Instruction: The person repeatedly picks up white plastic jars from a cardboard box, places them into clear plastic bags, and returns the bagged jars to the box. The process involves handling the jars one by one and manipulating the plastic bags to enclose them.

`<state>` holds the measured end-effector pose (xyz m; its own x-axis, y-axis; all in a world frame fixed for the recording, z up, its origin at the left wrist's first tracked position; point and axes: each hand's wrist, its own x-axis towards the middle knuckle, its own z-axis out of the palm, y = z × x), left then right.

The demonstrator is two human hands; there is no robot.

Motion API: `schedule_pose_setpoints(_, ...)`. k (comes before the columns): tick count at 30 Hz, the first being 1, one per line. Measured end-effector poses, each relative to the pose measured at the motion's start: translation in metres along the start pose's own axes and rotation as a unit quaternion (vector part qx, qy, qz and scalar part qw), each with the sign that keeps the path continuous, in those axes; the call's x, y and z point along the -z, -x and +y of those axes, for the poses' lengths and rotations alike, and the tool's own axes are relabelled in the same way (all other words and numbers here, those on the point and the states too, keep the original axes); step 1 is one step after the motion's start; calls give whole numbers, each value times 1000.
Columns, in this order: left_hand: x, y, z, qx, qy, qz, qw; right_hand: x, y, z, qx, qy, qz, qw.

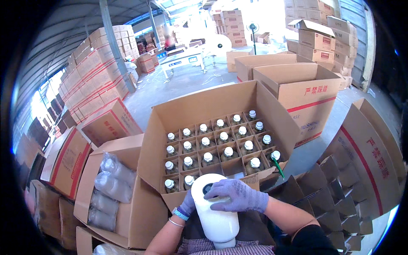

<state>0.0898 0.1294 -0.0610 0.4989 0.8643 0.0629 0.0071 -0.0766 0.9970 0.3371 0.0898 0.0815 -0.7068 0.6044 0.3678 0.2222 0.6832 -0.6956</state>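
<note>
A large, smooth white bottle-shaped container point(219, 225) leans close to my body, its wide end with a dark round opening pointing up and away, its narrow neck at the bottom. My left hand point(187, 205), in a grey-purple glove, grips its left side, with most fingers hidden behind it. Curled over the upper end beside the opening is my gloved right hand point(238, 196). Just beyond stands an open cardboard box point(193, 104) with dividers. Clear bottles with white caps point(228, 151) stand upright in its cells. A thin green strip point(278, 167) hangs at the nearest right bottle.
Left of me, an open carton point(140, 204) holds clear plastic-wrapped items point(112, 185). Cardboard dividers point(325, 182) are piled at the right, next to a tilted carton point(369, 157). Open tall boxes point(312, 106) stand beyond. Farther back are a white table point(180, 63) and stacked cartons point(97, 68).
</note>
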Motion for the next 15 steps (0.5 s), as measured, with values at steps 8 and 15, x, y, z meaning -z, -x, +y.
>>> schedule_pose_setpoints(8, -46, 7, 66, -106, 271, 89, 952, -9, 19, 21, -49, -119, 71, 989)
schedule_pose_setpoints(15, -8, 4, 45, -90, 80, 76, 990, -27, 20, 31, -107, -200, 161, 960)
